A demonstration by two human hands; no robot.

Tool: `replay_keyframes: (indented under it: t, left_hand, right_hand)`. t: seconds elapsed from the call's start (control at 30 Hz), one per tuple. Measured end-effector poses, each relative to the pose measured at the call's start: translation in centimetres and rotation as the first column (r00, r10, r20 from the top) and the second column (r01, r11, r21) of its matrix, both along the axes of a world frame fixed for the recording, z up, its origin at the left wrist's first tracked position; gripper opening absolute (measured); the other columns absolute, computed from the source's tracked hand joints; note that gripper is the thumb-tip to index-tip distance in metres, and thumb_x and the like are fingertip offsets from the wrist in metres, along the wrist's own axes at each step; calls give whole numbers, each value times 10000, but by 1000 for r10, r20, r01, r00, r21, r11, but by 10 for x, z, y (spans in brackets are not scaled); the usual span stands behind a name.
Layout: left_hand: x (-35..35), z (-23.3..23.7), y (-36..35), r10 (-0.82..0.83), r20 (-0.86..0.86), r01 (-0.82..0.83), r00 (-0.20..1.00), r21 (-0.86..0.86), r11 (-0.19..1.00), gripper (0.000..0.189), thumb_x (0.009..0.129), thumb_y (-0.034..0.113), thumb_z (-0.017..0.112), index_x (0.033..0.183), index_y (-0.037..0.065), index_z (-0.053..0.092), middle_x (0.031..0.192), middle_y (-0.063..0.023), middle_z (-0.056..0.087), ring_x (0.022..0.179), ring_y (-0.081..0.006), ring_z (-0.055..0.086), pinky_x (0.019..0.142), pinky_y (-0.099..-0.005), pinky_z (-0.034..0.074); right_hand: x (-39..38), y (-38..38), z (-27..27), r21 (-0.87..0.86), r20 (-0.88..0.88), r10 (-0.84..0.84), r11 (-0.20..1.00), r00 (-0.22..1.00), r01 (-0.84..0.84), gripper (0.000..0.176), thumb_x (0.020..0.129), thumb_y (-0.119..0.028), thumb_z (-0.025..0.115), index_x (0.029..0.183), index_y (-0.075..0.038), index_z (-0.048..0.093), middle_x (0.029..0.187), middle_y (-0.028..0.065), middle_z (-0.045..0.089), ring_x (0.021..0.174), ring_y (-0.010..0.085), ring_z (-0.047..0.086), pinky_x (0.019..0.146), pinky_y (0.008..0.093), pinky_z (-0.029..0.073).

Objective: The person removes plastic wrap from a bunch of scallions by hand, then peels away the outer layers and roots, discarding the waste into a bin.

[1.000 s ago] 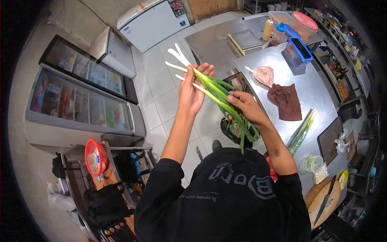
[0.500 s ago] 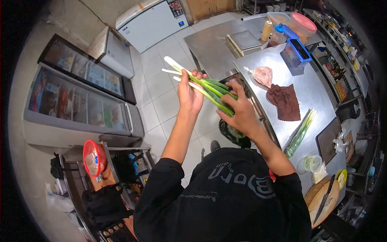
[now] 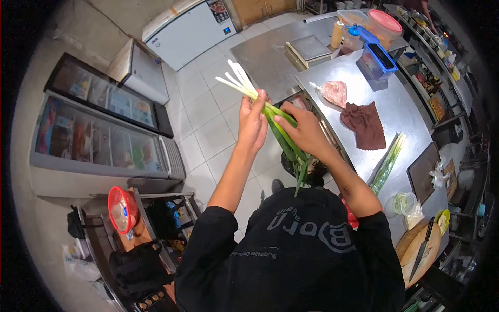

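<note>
Above the floor, in front of my chest, my left hand (image 3: pixel 251 122) is closed round a bunch of spring onions (image 3: pixel 280 132) near their white ends. The white stalks point up and to the left beyond my fingers. My right hand (image 3: pixel 305 129) grips the green leaves just below, its thumb and fingers curled on them. Green tips hang down toward my dark shirt. Another bundle of spring onions in clear plastic (image 3: pixel 387 165) lies on the steel table (image 3: pixel 358 70) to my right.
A brown cloth (image 3: pixel 365 127), a bag of pink meat (image 3: pixel 333 93) and a blue-lidded container (image 3: pixel 377 62) sit on the table. Nearer me, a knife (image 3: pixel 422 249) rests on a round cutting board (image 3: pixel 408 244). Glass-door fridges (image 3: pixel 101 135) and a red basket (image 3: pixel 123 210) are on the left.
My right hand has shifted up the leaves, closer to my left hand, and its fingers have curled in. The bunch has turned steeper, and its green ends now hang downward.
</note>
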State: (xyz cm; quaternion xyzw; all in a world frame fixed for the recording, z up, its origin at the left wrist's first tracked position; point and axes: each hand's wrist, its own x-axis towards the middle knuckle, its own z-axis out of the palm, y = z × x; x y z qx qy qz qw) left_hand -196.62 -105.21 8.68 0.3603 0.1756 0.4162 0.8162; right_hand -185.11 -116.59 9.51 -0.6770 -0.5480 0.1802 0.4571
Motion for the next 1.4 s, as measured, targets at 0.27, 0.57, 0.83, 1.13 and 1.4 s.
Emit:
replay_keyframes:
  t: [0.27,0.57,0.83,1.13,1.4]
  left_hand:
    - [-9,0,22,32,-14,-31,999,53,998,192,1072,257,506,1031,72,475,927,-58,537,889,-202,549,812,-397,499]
    - [-58,1,91,299,190,-267,935,-176,947,254,1077,325,484,942,110,490,770,-5,460,662,-138,423,635,-310,419]
    - [-76,21,113,55,550,50,833,-174,984,365,1082,363,454,883,58,469,673,6,375,556,-103,371,518,-256,359]
    - [-72,37,104,3,703,203,711,-210,956,303,1080,277,483,887,44,472,655,3,347,565,-100,367,565,-260,359]
    - [-65,43,94,-40,675,173,737,-131,976,307,1091,296,452,900,57,483,661,8,347,570,-102,351,566,-265,348]
  right_hand:
    - [22,13,-30,2,-473,256,957,843,-290,329,1036,-334,547,1082,-19,629,836,60,640,726,149,575,643,302,478]
    - [34,-37,-7,1,-657,339,893,673,-450,279,1045,-282,544,1153,-60,673,924,6,660,851,78,607,754,245,483]
    - [29,-52,-11,-140,-378,438,844,816,-518,276,1007,-232,608,1095,14,698,983,90,680,883,135,624,827,296,506]
    - [7,-44,-19,-27,-440,119,989,890,-146,333,989,-324,628,1044,-3,695,906,136,715,823,204,689,737,333,522]
    - [-32,-48,42,245,-124,116,966,985,-83,193,911,-176,732,974,-16,644,867,78,640,769,130,605,644,286,467]
